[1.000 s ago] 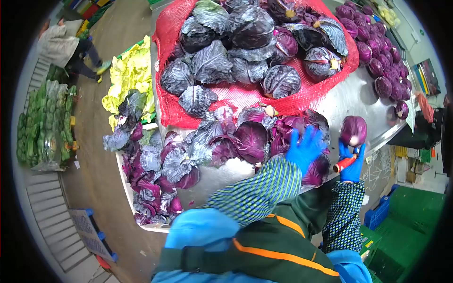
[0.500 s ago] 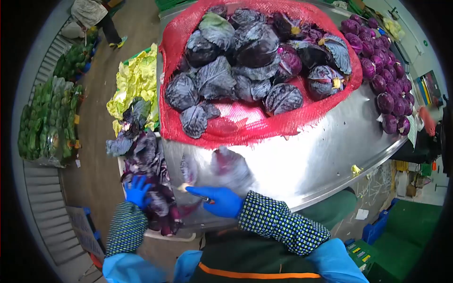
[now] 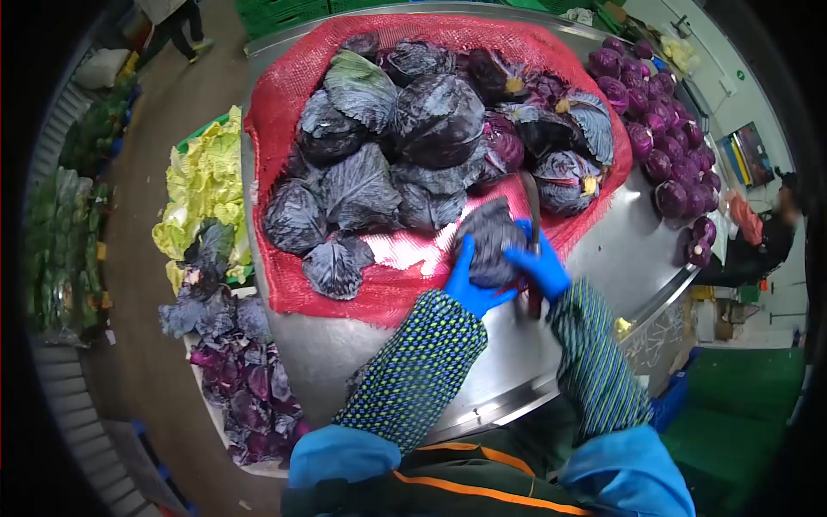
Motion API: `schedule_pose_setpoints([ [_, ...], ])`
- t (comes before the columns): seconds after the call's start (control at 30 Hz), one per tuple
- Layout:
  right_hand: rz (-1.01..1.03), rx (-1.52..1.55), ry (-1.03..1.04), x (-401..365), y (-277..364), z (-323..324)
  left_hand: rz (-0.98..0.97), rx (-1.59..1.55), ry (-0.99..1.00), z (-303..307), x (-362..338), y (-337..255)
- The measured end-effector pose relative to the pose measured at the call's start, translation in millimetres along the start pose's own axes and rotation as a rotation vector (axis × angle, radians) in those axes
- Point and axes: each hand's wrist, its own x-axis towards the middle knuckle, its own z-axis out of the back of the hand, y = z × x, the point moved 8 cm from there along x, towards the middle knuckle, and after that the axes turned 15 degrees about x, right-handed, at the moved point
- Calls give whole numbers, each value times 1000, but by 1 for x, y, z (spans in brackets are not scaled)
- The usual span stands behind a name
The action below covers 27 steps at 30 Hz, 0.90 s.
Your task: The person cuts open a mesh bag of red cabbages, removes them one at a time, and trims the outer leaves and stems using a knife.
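In blue gloves, both my hands are at a dark red cabbage [image 3: 489, 246] near the front of the red mesh sack [image 3: 345, 303]. My left hand [image 3: 469, 289] grips its lower left side, fingers wrapped round it. Against the cabbage's right side, my right hand [image 3: 544, 265] is closed round a knife [image 3: 532, 202], whose dark, blurred blade points away from me. Unpeeled red cabbages [image 3: 441, 121] with loose outer leaves lie heaped on the sack behind.
The steel table [image 3: 332, 345] carries the sack and, at the right, a pile of peeled purple cabbages [image 3: 676, 164]. Left of it are purple leaf scraps [image 3: 250, 388] and yellow-green leaves [image 3: 207, 181]. Another person [image 3: 767, 241] is at the far right; someone's legs [image 3: 177, 34] show top left.
My left hand has left the leaf scraps and now holds a cabbage at the sack. The right hand, with the knife, has moved up and right to it. The view has shifted.
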Motion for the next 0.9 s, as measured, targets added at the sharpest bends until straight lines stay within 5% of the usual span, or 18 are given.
schedule_pose_setpoints([
  [0.03, 105, -68, -53, -30, 7, -4, 2, -34, 35, -5, -10, 3],
  [0.1, -151, 4, -152, -84, -11, 11, -136, 33, 11, -9, -50, 11],
  [0.13, -175, 188, -127, -112, -24, 25, -290, 243, 55, -15, -82, 3],
  [0.17, -200, 379, -111, -137, -36, 34, -343, 704, -154, -3, -120, -2],
  [0.2, -219, 355, -298, -155, -36, 33, -546, 1137, -173, -35, -166, -18],
  [0.23, -246, 444, -301, -160, -35, 24, -565, 1261, -284, -39, -198, -15],
  [0.3, -299, 383, -285, -168, -59, 37, -645, 2035, -584, -69, -237, -15],
  [0.43, -159, 123, -233, -171, -54, -20, -524, 2598, -829, -21, -217, 16],
  [0.5, -70, -56, -41, -184, -57, -44, -440, 2562, -769, -18, -218, 20],
  [0.57, 194, -270, 130, -199, -52, -65, -554, 2600, -759, -17, -225, 17],
  [0.63, 242, -435, 170, -207, -52, -72, -525, 2341, -685, 6, -220, 18],
  [0.7, -23, -799, 172, -206, -82, -67, -542, 1948, -789, 17, -223, 9],
  [0.77, 123, -772, 60, -202, -79, -71, -561, 2084, -816, 14, -222, 12],
  [0.9, -171, -1005, 182, -178, -125, -58, -640, 2212, -827, 0, -209, 12],
])
